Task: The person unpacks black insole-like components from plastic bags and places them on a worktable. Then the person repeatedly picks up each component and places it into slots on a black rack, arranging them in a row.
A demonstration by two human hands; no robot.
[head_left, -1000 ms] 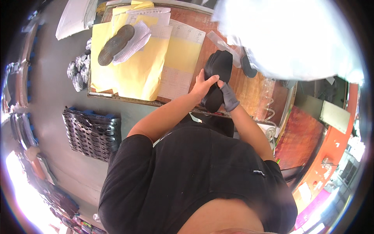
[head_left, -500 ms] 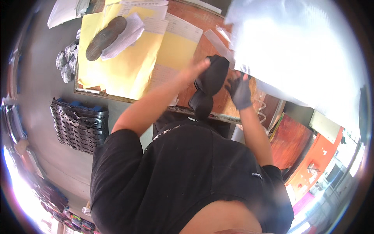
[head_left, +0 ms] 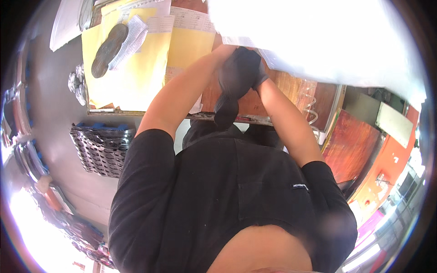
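Note:
A stack of black shoe soles (head_left: 233, 79) is held over the table, its narrow waist and lower end pointing toward me. My bare left hand (head_left: 226, 50) grips the upper left edge of the soles, and its fingers are partly hidden. My right hand (head_left: 261, 76), in a dark glove, is against their right side; its fingers are out of sight behind them. Just beyond both hands hangs a big whitish plastic sheet or bag (head_left: 314, 41), washed out by glare. Its lower edge reaches the top of the soles.
Yellow folders and written sheets (head_left: 136, 77) cover the table's left part, with a brown sole (head_left: 109, 51) on them. A clear coiled tube (head_left: 310, 109) lies at right. On the left stand a black perforated crate-like stack (head_left: 102, 150) and wrapped bundles (head_left: 78, 84).
Both hands and the soles have moved farther away and slightly left, up to the plastic. My right hand has closed in on the soles. The plastic now spreads farther left.

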